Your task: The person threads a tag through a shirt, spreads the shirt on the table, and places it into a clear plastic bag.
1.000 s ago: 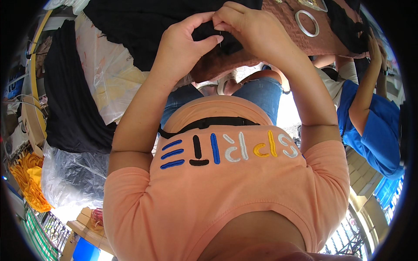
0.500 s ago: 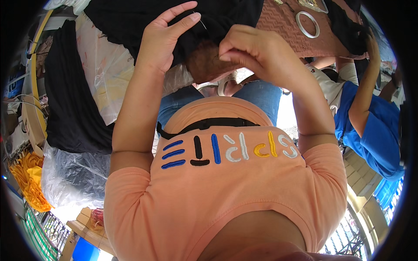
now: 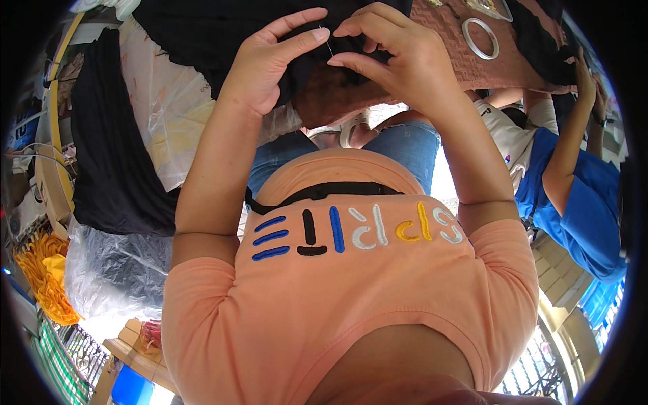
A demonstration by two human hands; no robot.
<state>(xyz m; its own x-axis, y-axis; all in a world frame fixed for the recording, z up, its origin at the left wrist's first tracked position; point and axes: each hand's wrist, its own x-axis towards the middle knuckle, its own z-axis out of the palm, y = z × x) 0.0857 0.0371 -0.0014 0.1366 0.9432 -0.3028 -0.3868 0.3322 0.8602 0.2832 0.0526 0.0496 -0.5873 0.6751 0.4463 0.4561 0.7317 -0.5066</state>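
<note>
My left hand is raised over a black cloth. A thin needle slants across its thumb tip, and the hand appears to hold it there; the forefinger stretches out above. Just right of it, my right hand has its thumb and forefinger apart, with the needle's lower end close to the thumb tip. Whether the right fingers touch the needle is too small to tell. No thread can be made out.
A reddish-brown patterned cloth covers the table; on it lie a white ring and a clear tray. A co-worker in blue handles black fabric at right. Black fabric and a plastic bag are at left.
My right hand has moved up and left toward the needle, its thumb and forefinger spreading apart. My left hand has shifted slightly right with the needle.
</note>
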